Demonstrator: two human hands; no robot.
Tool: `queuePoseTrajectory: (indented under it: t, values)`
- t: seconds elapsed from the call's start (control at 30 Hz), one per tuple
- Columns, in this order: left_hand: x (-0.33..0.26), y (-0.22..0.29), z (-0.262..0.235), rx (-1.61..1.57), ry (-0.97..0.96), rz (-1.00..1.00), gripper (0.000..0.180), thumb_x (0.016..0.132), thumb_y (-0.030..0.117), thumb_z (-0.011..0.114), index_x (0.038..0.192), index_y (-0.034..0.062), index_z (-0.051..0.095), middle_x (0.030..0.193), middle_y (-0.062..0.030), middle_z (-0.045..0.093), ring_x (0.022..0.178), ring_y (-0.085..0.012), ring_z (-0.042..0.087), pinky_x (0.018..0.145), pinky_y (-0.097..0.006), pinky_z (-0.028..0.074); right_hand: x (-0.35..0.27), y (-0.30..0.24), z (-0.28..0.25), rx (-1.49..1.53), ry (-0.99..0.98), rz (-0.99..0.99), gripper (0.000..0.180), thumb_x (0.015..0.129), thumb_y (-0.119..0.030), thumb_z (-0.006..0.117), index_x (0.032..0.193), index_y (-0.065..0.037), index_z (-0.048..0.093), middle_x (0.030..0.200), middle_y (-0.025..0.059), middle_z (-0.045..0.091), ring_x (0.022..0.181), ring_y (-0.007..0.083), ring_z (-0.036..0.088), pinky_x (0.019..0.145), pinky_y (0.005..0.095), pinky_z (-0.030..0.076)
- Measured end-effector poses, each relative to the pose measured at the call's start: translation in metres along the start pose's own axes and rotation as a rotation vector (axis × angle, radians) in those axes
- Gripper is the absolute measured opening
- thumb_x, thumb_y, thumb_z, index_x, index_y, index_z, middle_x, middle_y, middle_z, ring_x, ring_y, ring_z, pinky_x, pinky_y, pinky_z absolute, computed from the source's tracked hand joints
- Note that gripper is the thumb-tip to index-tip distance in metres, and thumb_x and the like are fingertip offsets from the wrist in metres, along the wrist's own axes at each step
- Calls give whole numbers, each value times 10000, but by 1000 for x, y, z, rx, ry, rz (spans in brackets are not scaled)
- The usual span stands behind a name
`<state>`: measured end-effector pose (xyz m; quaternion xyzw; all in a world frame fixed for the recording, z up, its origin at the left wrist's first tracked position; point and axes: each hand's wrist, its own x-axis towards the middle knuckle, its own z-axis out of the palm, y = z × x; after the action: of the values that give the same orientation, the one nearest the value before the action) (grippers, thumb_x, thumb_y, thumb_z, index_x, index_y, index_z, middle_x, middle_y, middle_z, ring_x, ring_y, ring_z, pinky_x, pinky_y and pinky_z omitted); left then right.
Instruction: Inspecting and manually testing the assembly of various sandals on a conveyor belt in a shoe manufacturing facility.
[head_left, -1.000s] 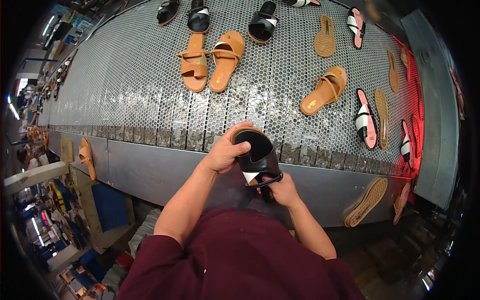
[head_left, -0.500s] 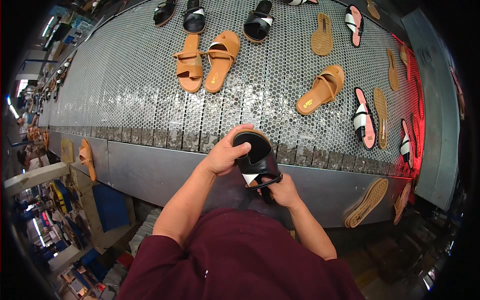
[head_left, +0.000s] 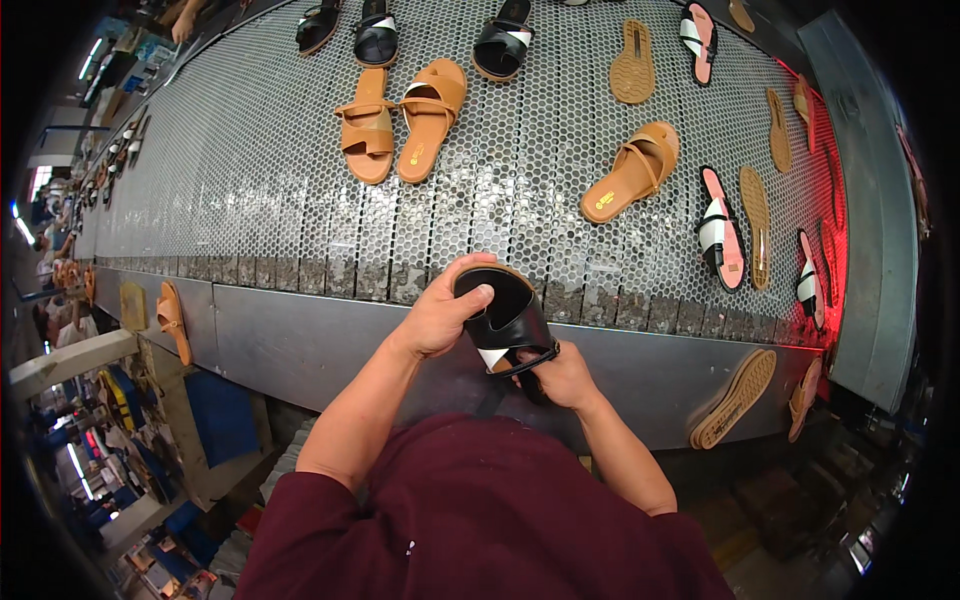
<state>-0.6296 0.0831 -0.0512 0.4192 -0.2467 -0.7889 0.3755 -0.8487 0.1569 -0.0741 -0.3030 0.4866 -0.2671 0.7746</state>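
A black sandal (head_left: 520, 330) with a white patch on its strap is held over the metal ledge, in front of my body. My left hand (head_left: 447, 305) grips its toe end, thumb pressed on the insole and fingers wrapped underneath. Around the heel end, beside the thin strap, my right hand (head_left: 562, 376) is closed; its fingertips are partly hidden behind the sandal. A pair of tan sandals (head_left: 432, 120) lies beyond my hands on the honeycomb-patterned conveyor (head_left: 270, 150). Farther right on it rests a single tan sandal (head_left: 632, 172).
Black sandals (head_left: 502, 42) lie at the far side. On the right are soles (head_left: 632, 65), pink-and-white sandals (head_left: 720, 230) and a grey metal housing (head_left: 860, 220) with red light beneath. The near ledge (head_left: 300, 325) holds a tan sandal (head_left: 172, 322) and a sole (head_left: 735, 400).
The footwear on the conveyor has shifted slightly leftward. Both hands keep their hold on the black sandal, almost unmoved. Part of another person's arm now shows at the far upper left.
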Motion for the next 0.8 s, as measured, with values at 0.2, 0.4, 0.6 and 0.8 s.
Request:
queuePoseTrajectory:
  t: [0.2,0.4,0.6,0.8]
  values:
    - [-1,30,9,201,20,-83,412,907,41,651,1304,-12,553,1144,-96,654,1012,-152,629,904,-300,517,-3,-1,-3,-52,-13,-8,150,954,-158,642,956,-14,687,789,24,682,713,87,606,642,263,472]
    - [-1,17,17,550,175,52,249,895,109,693,1099,-35,697,1007,-87,718,901,-119,661,818,-281,541,-8,-5,-11,-69,-34,-5,168,954,-179,643,950,-16,684,777,17,674,702,87,600,638,265,472]
    - [-2,2,18,445,222,56,263,894,113,689,1109,-38,696,970,-68,720,858,-111,660,786,-276,542,-8,2,-26,-208,-26,17,221,936,-223,668,962,-4,685,783,25,687,710,94,605,652,281,482]
    - [5,27,9,917,-21,-74,332,880,248,722,1117,18,699,985,-115,726,903,-192,676,835,-335,532,-15,-5,-32,-450,-57,101,246,900,-271,691,929,-27,707,755,63,698,694,104,606,656,311,492]
